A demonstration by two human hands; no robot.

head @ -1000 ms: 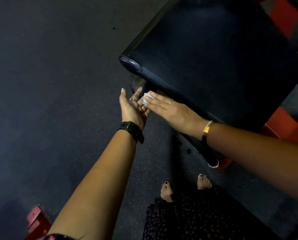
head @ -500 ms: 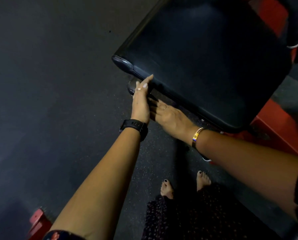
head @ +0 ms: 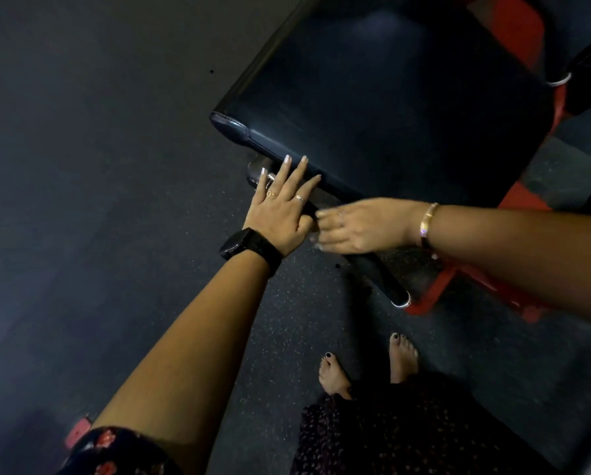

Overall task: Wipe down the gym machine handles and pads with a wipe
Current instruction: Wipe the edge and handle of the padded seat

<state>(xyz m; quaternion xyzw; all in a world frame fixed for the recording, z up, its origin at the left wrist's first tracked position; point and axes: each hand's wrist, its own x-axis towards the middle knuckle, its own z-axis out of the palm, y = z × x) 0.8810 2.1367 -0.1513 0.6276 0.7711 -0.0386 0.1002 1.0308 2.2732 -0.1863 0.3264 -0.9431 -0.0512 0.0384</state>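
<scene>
Left hand [head: 280, 207] lies flat on the pad's [head: 390, 114] near edge, grip wide, holding nothing. Right hand [head: 359, 226], at its 3 o'clock, blurs over the handle [head: 383, 275] underneath. Its grip I cannot tell, and no wipe shows. My guess is handle now, with the pad at 1 o'clock left to do.

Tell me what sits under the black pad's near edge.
A black handle bar runs below the pad; the left hand and blurred right hand cover its middle.
</scene>
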